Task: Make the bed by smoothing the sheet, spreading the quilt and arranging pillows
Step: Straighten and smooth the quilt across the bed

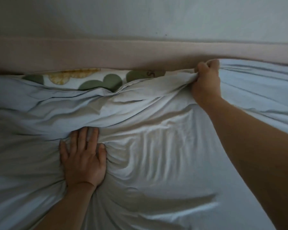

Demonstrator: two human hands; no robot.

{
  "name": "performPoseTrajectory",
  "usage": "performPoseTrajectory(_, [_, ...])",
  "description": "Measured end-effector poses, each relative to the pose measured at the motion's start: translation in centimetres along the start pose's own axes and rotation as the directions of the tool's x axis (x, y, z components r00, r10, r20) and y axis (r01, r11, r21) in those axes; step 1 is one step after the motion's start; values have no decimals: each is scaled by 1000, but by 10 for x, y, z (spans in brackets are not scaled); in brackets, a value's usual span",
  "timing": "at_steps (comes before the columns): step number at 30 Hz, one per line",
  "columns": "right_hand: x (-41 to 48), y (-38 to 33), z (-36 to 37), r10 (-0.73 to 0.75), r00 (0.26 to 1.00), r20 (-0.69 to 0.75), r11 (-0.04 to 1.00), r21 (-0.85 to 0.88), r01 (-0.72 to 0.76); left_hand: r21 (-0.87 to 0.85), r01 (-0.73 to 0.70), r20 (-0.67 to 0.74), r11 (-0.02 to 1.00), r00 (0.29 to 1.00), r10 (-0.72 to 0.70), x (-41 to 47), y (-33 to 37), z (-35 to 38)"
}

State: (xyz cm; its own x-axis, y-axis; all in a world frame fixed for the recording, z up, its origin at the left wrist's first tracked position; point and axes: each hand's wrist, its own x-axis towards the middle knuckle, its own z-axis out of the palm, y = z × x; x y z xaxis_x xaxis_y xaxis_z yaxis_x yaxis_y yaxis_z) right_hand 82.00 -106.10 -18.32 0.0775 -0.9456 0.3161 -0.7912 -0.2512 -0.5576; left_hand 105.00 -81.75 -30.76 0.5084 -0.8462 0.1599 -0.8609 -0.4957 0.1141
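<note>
Pale wall point(140, 17) fills the far side of the view, and below it a beige padded rail point(106, 53) runs from left to right along the far edge of the bed. Nearly everything nearer than that is the light blue sheet point(165, 163), which covers the bed and is heavily rumpled, with long folds at centre and left and a fan of fine creases in the middle. Between the sheet's far edge and the rail a strip of patterned fabric point(96, 80) shows, white with green and yellow rounds (whether mattress, quilt or pillow I cannot tell).

The left hand point(83, 156) lies palm down on the sheet at near left, fingers fairly straight and spread, pressing the cloth so that folds bunch round it. The right hand point(206, 80) is at the far edge, just beside the rail, fingers curled tight round a gathered bit of the sheet's border.

The step in hand looks like drawing the sheet up to the far edge and flattening it, an early part of the task. To do it well, the gripping hand should pull toward the rail and outward to the right, low and even, until the patterned strip is covered. The flat hand should ease its weight, since pinned cloth cannot slide, and then sweep leftward to push out the ridges. Jerking risks dragging the near side loose.
</note>
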Motion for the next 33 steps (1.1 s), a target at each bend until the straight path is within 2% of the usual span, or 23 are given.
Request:
performPoseTrajectory(2, [0, 13, 22, 29, 976, 216, 989, -149, 3, -1, 1, 5, 1000, 1000, -1, 0, 0, 1])
performPoseTrajectory(3, [-4, 19, 33, 49, 962, 270, 982, -187, 2, 1, 2, 7, 1000, 1000, -2, -1, 0, 1])
performPoseTrajectory(9, [-77, -10, 67, 218, 964, 151, 970, -147, -196, -20, -1, -7, 1000, 1000, 1, 0, -2, 3])
performPoseTrajectory(11, [-119, -33, 72, 217, 948, 232, 972, -137, -189, -23, -2, -3, 1000, 1000, 2, 1, -2, 3])
performPoseTrajectory(13, [-165, -54, 78, 130, 928, 350, 989, -117, -95, -21, -7, -10, 1000, 1000, 6, 1, -3, 5])
performPoseTrajectory(15, [-203, -69, 87, 77, 920, 385, 996, -73, -53, -8, -8, -8, 1000, 1000, 8, 2, -4, 6])
performPoseTrajectory(21, [-244, -75, 120, 39, 985, 170, 985, -174, -9, -12, -25, -20, 1000, 999, 25, 1, -5, 10])
performPoseTrajectory(27, [-242, -75, 126, 47, 984, 174, 964, -268, 1, -87, 4, -44, 996, 999, -8, -3, -2, 6])
performPoseTrajectory(29, [-241, -75, 127, 43, 987, 154, 961, -276, 1, -288, 98, -93, 953, 987, -130, 2, 3, -7])
performPoseTrajectory(31, [-239, -77, 126, 27, 990, 140, 959, -284, 14, -523, 238, -92, 818, 939, -332, 24, 3, -26])
performPoseTrajectory(32, [-239, -76, 126, 18, 990, 137, 958, -288, 23, -564, 294, -46, 771, 921, -386, 40, -1, -34])
performPoseTrajectory(33, [-238, -76, 127, 8, 991, 135, 955, -294, 32, -543, 327, -3, 774, 920, -392, 57, -7, -41])
